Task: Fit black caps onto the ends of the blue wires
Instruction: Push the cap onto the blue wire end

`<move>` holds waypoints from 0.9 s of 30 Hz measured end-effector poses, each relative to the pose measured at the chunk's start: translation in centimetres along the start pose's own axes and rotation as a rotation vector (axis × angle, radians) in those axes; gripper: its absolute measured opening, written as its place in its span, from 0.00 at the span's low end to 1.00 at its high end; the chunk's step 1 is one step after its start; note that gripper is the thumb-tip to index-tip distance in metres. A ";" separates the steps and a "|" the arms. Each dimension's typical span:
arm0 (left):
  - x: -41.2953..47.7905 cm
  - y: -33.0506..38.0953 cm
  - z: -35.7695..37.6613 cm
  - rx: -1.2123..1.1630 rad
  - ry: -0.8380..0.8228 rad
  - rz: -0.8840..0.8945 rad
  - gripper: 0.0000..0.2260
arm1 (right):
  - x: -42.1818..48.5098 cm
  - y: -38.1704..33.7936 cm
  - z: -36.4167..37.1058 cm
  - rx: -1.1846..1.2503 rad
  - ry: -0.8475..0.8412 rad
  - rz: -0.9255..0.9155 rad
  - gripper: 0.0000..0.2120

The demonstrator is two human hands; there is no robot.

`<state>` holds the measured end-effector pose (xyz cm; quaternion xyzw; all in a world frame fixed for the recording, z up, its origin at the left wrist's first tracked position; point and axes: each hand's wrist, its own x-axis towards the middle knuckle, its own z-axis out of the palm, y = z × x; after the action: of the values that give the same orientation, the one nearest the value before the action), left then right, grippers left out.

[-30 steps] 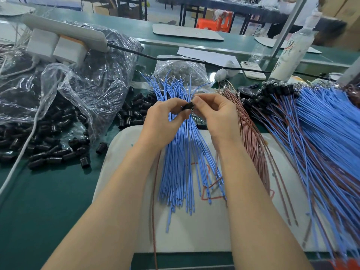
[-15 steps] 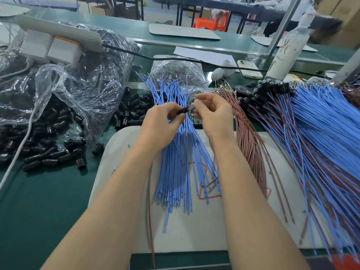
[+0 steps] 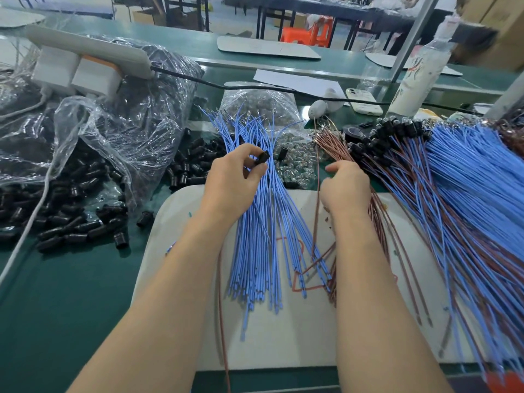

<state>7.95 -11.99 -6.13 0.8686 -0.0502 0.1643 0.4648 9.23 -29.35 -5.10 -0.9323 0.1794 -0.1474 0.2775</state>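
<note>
The left hand (image 3: 229, 180) pinches a black cap (image 3: 262, 158) directly above the blue wires (image 3: 263, 222), while the right hand (image 3: 344, 188), fingers curled and empty, rests just right of them.

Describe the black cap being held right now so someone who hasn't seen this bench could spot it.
Start at the white mat in the middle of the green bench, where loose blue wires fan out. At their upper end, the left hand pinches one black cap in its fingers. Every other loose cap lies on the bench; this one is lifted.
</note>
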 end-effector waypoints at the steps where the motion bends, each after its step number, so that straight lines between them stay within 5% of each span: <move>1: 0.0 0.0 0.0 -0.003 -0.005 -0.001 0.05 | 0.0 0.0 0.0 -0.053 -0.041 0.024 0.17; 8: -0.2 0.4 -0.2 -0.142 -0.020 -0.019 0.06 | -0.1 -0.1 0.3 0.048 -0.022 -0.036 0.12; 11: -0.1 0.3 -0.1 -0.188 -0.020 -0.011 0.06 | -0.5 -1.2 -0.2 0.478 0.023 -0.061 0.10; 15: -0.1 0.4 -0.1 -0.237 -0.007 0.016 0.08 | -1.9 -3.6 -0.8 1.089 -0.188 -0.061 0.09; 27: -0.1 0.8 -0.1 -0.242 0.012 0.060 0.08 | -2.9 -4.3 -1.2 0.863 -0.254 -0.343 0.07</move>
<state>7.61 -12.36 -5.53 0.8032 -0.0928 0.1760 0.5615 7.27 -25.31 -2.19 -0.7586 -0.0897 -0.1370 0.6306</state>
